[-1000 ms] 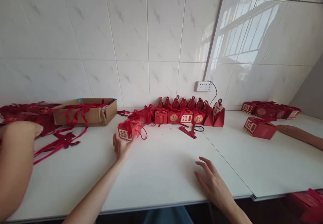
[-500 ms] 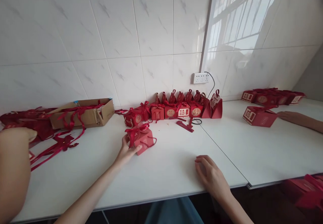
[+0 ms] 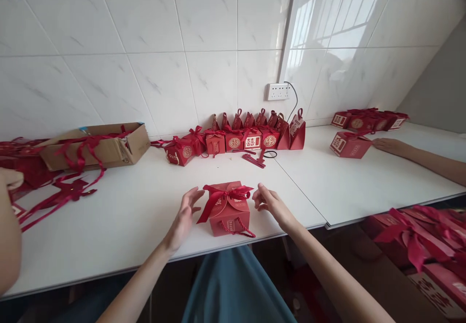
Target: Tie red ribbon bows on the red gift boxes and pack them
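Note:
A red gift box [image 3: 230, 211] stands upright on the white table close to its front edge. A red ribbon bow [image 3: 226, 194] is tied over its top, and a twisted cord handle [image 3: 238, 232] hangs down its front. My left hand [image 3: 184, 216] is at the box's left, fingers curved and apart, with a gap between it and the box. On the other side my right hand [image 3: 271, 204] hovers by the right end of the bow, fingers loosely bent and holding nothing; whether a fingertip brushes the ribbon I cannot tell.
Several red boxes [image 3: 233, 141] line the wall. A cardboard carton [image 3: 124, 151] with ribbons stands left, loose ribbon [image 3: 73, 189] before it. Red strips [image 3: 255, 159] and a black ring [image 3: 270, 154] lie mid-table. Other people's hands [image 3: 388, 144] are at both sides; bowed boxes [image 3: 418, 238] sit lower right.
The gift box has come nearer the table's front edge and now stands upright, released by my left hand. My right hand has moved up beside it. The view has tilted down.

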`<control>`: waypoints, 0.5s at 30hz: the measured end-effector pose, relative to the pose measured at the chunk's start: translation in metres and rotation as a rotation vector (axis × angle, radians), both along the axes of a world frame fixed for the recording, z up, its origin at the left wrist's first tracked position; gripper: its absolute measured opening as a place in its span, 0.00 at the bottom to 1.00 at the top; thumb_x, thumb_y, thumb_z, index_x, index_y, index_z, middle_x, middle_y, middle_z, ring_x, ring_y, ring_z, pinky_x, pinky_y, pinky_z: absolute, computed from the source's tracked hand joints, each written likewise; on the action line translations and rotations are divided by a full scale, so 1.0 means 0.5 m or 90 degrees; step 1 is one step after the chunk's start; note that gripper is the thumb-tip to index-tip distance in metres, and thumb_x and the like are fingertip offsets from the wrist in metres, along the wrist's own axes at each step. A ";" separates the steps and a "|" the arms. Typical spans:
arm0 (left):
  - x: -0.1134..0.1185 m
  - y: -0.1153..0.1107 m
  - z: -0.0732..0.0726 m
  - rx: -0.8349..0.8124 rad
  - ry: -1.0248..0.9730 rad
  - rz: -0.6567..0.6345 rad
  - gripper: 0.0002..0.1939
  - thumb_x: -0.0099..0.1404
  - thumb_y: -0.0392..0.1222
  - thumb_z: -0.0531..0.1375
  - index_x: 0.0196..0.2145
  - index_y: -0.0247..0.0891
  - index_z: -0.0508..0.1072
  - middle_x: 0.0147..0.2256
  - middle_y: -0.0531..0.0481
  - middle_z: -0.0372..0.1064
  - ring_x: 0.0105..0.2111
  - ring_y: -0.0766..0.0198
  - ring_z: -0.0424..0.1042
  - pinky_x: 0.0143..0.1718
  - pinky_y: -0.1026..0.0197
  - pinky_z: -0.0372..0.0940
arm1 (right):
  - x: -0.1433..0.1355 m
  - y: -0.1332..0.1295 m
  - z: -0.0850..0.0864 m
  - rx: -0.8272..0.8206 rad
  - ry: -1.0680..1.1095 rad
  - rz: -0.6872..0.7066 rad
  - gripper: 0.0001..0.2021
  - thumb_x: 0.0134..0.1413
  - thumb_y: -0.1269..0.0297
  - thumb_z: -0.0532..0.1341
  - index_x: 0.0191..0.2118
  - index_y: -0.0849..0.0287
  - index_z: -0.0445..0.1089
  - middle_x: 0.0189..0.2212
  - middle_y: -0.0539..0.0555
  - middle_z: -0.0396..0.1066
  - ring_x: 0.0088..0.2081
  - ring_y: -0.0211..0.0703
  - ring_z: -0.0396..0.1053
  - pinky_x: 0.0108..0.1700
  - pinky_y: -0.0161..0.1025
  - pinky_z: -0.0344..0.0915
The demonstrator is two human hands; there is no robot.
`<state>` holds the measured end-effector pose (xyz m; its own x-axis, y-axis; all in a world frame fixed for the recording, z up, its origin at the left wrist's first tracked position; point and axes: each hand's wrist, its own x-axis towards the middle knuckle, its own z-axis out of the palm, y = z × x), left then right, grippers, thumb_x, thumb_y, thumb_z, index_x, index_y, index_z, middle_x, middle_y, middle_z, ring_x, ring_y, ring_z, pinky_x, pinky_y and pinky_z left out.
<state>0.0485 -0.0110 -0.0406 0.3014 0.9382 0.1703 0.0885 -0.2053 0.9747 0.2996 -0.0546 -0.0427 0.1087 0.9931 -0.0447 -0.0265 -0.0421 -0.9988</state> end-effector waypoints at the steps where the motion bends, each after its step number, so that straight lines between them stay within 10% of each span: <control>1: -0.001 -0.003 0.005 0.000 0.007 0.059 0.27 0.57 0.66 0.46 0.39 0.41 0.64 0.43 0.42 0.67 0.46 0.53 0.67 0.40 0.54 0.65 | -0.006 0.011 0.002 -0.003 0.009 0.002 0.26 0.48 0.38 0.54 0.23 0.60 0.63 0.19 0.48 0.60 0.24 0.37 0.59 0.31 0.37 0.57; 4: 0.006 -0.034 0.037 -0.002 0.129 0.060 0.21 0.59 0.59 0.45 0.24 0.40 0.60 0.25 0.50 0.63 0.27 0.60 0.65 0.29 0.59 0.61 | -0.021 0.033 0.011 0.012 0.057 0.017 0.24 0.46 0.40 0.58 0.22 0.59 0.60 0.20 0.46 0.57 0.24 0.35 0.56 0.29 0.35 0.54; 9: 0.038 -0.097 0.086 0.062 0.338 0.082 0.15 0.55 0.55 0.57 0.27 0.41 0.62 0.22 0.56 0.62 0.22 0.64 0.61 0.25 0.64 0.56 | -0.035 0.037 0.029 0.070 0.065 0.040 0.21 0.47 0.46 0.61 0.22 0.59 0.59 0.21 0.46 0.58 0.25 0.35 0.55 0.32 0.35 0.55; 15: 0.012 -0.065 0.075 -0.007 0.172 0.043 0.17 0.60 0.51 0.53 0.19 0.40 0.56 0.18 0.57 0.51 0.20 0.67 0.54 0.24 0.63 0.54 | 0.001 0.037 0.042 0.091 -0.023 0.003 0.21 0.44 0.45 0.62 0.21 0.59 0.62 0.19 0.46 0.59 0.24 0.34 0.57 0.30 0.35 0.56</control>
